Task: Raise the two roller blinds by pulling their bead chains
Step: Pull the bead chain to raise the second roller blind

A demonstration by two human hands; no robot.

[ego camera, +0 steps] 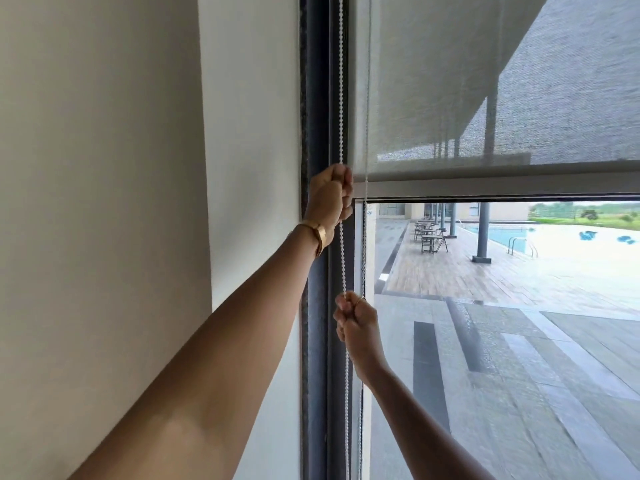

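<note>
Bead chain (pixel 342 261) ran taut between two closed fists: the left hand (pixel 330 199) gripped it high beside the dark window frame (pixel 313 133), and the right hand (pixel 356 323) clenched it lower down. Just right of them, the grey roller blind (pixel 450 98) hung with its bottom bar (pixel 502 185) partway up the glass.
</note>
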